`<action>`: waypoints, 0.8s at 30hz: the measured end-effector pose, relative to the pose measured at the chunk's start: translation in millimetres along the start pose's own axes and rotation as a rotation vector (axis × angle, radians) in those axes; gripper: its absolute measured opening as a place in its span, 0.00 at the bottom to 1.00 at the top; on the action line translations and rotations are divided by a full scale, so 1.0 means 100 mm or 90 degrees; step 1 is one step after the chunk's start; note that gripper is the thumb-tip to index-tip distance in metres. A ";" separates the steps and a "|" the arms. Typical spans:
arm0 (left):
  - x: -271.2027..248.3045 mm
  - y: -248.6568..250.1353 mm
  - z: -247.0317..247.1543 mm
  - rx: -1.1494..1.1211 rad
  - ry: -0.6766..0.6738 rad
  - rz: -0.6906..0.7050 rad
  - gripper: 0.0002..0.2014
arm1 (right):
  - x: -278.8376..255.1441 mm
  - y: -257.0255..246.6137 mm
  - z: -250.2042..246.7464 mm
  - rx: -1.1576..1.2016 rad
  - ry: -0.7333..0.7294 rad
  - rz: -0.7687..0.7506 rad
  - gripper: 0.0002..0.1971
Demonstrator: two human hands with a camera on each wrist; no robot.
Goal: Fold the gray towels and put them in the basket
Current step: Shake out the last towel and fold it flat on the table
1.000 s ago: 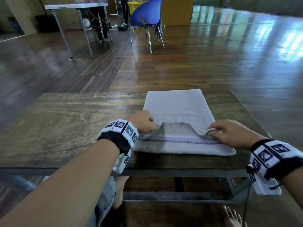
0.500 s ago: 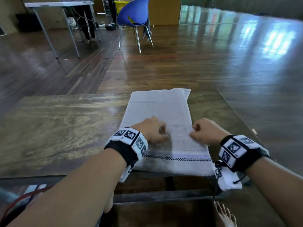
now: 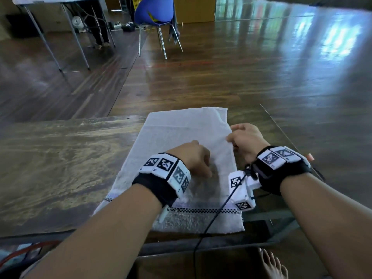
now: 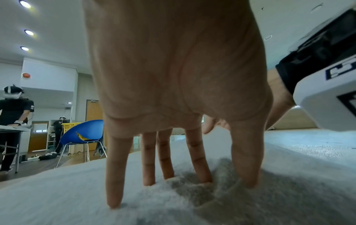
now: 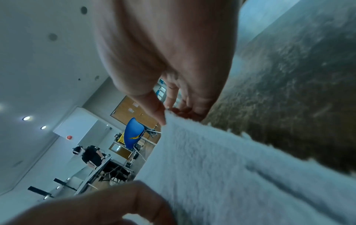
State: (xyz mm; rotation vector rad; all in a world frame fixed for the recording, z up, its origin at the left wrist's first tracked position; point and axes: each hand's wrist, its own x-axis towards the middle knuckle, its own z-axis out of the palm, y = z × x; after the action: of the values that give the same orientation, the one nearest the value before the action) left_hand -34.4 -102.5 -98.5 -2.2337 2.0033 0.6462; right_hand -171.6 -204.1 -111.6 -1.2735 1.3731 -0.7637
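Note:
A gray towel with a checked stripe near its front end lies in a long folded strip on the wooden table. My left hand is on the towel's middle. The left wrist view shows its straight fingers pressing their tips into the towel. My right hand is at the towel's right edge, a little farther from me than the left. In the right wrist view, the right hand pinches that edge of the towel between thumb and fingers. No basket stands on the table.
The table's right edge runs just beyond my right hand. A blue chair with a yellow crate behind it and another table stand far back on the wooden floor. A black cable hangs from my right wrist.
Both hands moved away from me along the towel, from its near end to its middle. My left hand went from a curled grip to pressing with straight fingers. My right hand shifted to the right edge.

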 end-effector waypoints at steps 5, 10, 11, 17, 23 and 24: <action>-0.11 -0.08 -0.03 -0.016 -0.016 0.007 0.12 | -0.11 0.08 -0.14 -0.574 0.114 -0.286 0.12; -0.27 -0.18 -0.09 0.028 -0.024 -0.029 0.18 | -0.44 0.10 -0.11 -0.575 -0.280 -0.419 0.09; -0.31 -0.22 -0.11 0.032 -0.028 -0.036 0.18 | -0.51 0.11 -0.11 -0.576 -0.322 -0.404 0.12; -0.58 -0.63 -0.11 0.040 -0.069 -0.106 0.27 | -0.71 0.27 -0.19 -0.739 -0.379 -0.380 0.13; -0.82 -0.98 -0.07 0.045 0.008 -0.137 0.19 | -0.74 0.14 -0.26 -0.598 -0.298 -0.367 0.12; -0.84 -1.01 -0.07 0.017 0.048 -0.130 0.14 | -0.72 0.12 -0.27 -0.572 -0.252 -0.387 0.11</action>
State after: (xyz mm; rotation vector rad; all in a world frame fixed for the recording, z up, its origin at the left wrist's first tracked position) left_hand 59.8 -11.5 -85.3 -2.4381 1.7684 0.5188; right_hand -210.7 -137.8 -97.3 -2.4649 1.0030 -0.2093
